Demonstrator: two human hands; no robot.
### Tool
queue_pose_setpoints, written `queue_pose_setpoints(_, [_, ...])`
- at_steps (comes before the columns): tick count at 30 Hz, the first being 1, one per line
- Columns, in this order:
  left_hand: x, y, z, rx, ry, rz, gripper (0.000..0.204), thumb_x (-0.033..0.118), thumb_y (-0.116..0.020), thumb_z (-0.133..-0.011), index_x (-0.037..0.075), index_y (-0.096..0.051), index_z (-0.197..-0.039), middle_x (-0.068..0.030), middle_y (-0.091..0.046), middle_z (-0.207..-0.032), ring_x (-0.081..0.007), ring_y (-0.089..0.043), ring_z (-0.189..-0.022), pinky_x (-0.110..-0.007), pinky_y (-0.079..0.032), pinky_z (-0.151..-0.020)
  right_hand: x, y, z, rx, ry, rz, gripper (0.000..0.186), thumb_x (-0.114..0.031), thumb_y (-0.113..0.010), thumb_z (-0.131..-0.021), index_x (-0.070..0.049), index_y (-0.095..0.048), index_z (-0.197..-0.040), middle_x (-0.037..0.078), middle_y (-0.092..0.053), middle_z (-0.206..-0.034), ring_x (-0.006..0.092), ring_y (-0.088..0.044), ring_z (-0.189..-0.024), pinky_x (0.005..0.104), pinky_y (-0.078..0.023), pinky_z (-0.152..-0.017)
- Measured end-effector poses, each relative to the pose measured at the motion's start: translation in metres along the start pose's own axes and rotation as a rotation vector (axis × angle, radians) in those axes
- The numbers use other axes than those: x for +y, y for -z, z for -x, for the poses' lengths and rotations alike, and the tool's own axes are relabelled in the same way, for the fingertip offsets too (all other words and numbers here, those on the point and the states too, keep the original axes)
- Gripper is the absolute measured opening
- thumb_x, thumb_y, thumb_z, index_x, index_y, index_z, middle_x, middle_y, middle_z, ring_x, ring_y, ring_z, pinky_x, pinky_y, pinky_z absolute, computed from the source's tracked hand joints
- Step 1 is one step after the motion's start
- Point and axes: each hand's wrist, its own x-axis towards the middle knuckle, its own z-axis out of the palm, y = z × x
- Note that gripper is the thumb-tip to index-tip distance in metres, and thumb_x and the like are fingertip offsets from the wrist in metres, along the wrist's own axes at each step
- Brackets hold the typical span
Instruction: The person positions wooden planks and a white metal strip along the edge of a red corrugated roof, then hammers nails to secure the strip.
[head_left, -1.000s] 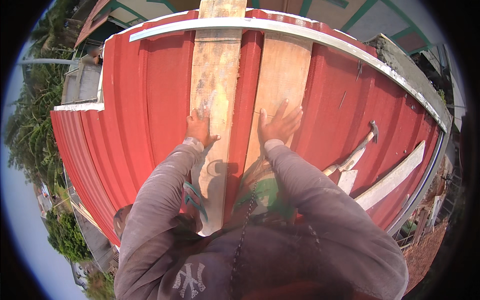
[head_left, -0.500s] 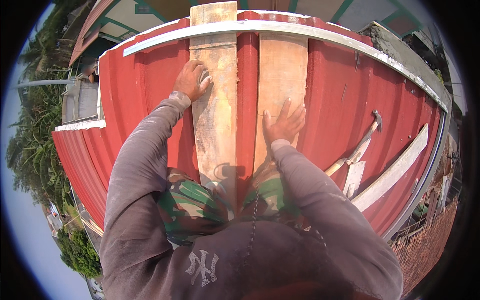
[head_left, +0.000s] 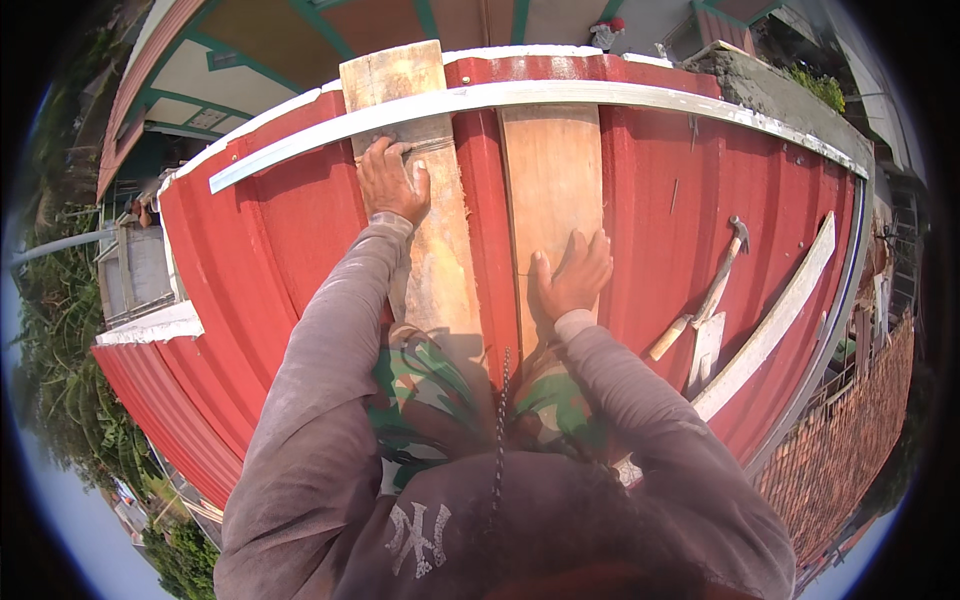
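Two wooden planks lie lengthwise on a red ribbed metal roof [head_left: 290, 220], running away from my knees. My left hand [head_left: 393, 187] lies on the left plank [head_left: 440, 240], thumb apart and fingers bent, just below a long white bar [head_left: 520, 95]. That bar crosses over both planks. My right hand [head_left: 576, 275] rests palm down on the right plank [head_left: 552, 170], its fingers spread. On the right a claw hammer [head_left: 728, 262] lies on the roof. By it are a wooden-handled tool [head_left: 672, 336], its kind unclear, and a short wood piece [head_left: 706, 345].
A long pale board [head_left: 775, 325] slants near the roof's right edge. Beyond the far edge stand a rough concrete wall [head_left: 760, 88] and a person with red headwear [head_left: 606, 34]. A tiled roof [head_left: 850, 430] lies lower at right; trees [head_left: 75, 380] stand at left.
My left hand has slid farther up the left plank, closer to the white bar. My right hand stays on its plank. The whole view has shifted somewhat.
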Motion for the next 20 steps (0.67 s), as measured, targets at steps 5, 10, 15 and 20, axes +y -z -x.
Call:
queue_pose_setpoints(5, [-0.003, -0.002, -0.004, -0.02, -0.022, 0.001, 0.048, 0.026, -0.065, -0.091, 0.009, -0.053, -0.134, -0.0191, -0.047, -0.142, -0.0406, -0.04, -0.141, -0.057, -0.027, -0.12, -0.034, -0.004, -0.118, 0.078, 0.108, 0.024, 0.087, -0.055, -0.065, -0.096, -0.013, -0.032, -0.164, 0.026, -0.024, -0.169, 0.043, -0.019, -0.16, 0.0618, -0.012, -0.129])
queue_pose_setpoints(10, [-0.01, -0.007, -0.006, -0.067, -0.011, 0.008, 0.052, 0.027, -0.066, -0.09, 0.008, -0.052, -0.137, -0.0197, -0.046, -0.144, -0.0419, -0.039, -0.141, -0.059, -0.028, -0.119, -0.05, -0.012, -0.147, 0.053, 0.095, 0.094, 0.088, -0.06, -0.059, -0.097, -0.014, -0.03, -0.166, 0.025, -0.024, -0.17, 0.0428, -0.018, -0.16, 0.0598, -0.008, -0.131])
queue_pose_setpoints(15, [-0.012, -0.007, -0.007, -0.076, 0.014, 0.025, 0.055, 0.029, -0.069, -0.089, 0.009, -0.053, -0.138, -0.019, -0.046, -0.142, -0.0426, -0.039, -0.14, -0.059, -0.028, -0.118, -0.054, -0.015, -0.15, 0.024, 0.068, 0.12, 0.09, -0.06, -0.061, -0.095, -0.015, -0.03, -0.166, 0.024, -0.024, -0.17, 0.0431, -0.018, -0.16, 0.0606, -0.007, -0.131])
queue_pose_setpoints(20, [-0.012, -0.012, -0.009, -0.075, 0.028, 0.034, 0.057, 0.031, -0.07, -0.088, 0.01, -0.053, -0.139, -0.0188, -0.045, -0.144, -0.0424, -0.039, -0.14, -0.06, -0.029, -0.118, -0.054, -0.018, -0.154, 0.013, 0.058, 0.117, 0.091, -0.059, -0.063, -0.093, -0.015, -0.03, -0.167, 0.025, -0.022, -0.172, 0.0431, -0.017, -0.161, 0.0624, -0.008, -0.131])
